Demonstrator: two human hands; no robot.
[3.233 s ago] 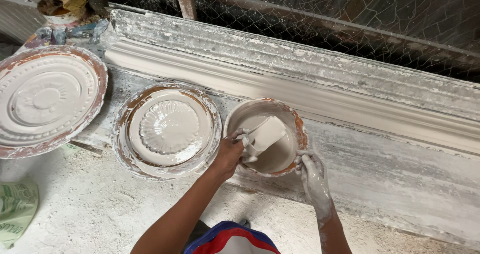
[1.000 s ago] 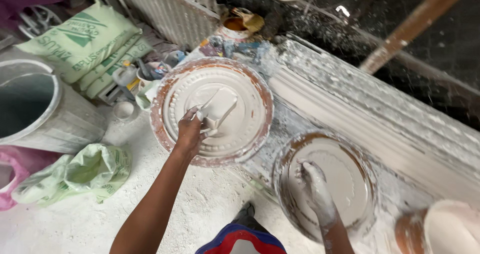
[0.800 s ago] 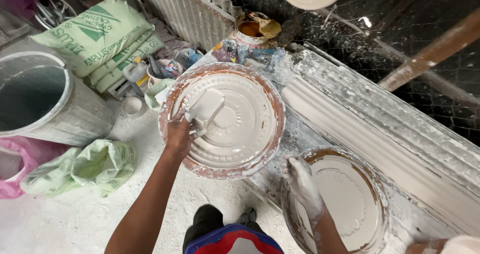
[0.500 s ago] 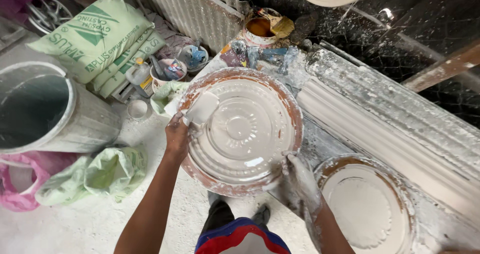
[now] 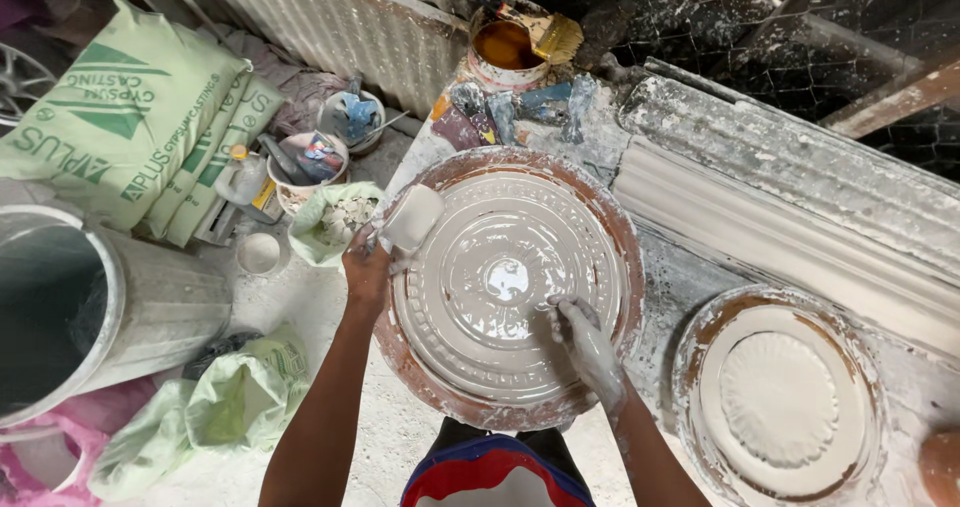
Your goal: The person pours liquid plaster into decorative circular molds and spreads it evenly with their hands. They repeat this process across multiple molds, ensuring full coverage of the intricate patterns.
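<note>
A large round mould (image 5: 600, 217) with a reddish-brown rim lies on the plaster-caked bench, filled with wet white plaster in ringed relief. My left hand (image 5: 368, 267) is at its left rim, shut on a small plaster-coated cup (image 5: 413, 218) tipped over the mould. My right hand (image 5: 583, 342), coated in white plaster, rests with fingers spread in the wet plaster at the mould's lower right. A smaller round mould (image 5: 780, 397) with a shell-like centre sits to the right.
A long white cornice mould (image 5: 800, 232) runs along the bench behind. A tin of orange-brown liquid with a brush (image 5: 505, 47) stands at the back. On the floor at left are a grey bucket (image 5: 70, 307), green sacks (image 5: 130, 137), small bowls and green plastic bags (image 5: 240, 397).
My view and both hands moved left from the small bowl to the large mould. My right hand left the smaller mould and now lies in the large mould's plaster; the cup shifted to the left rim.
</note>
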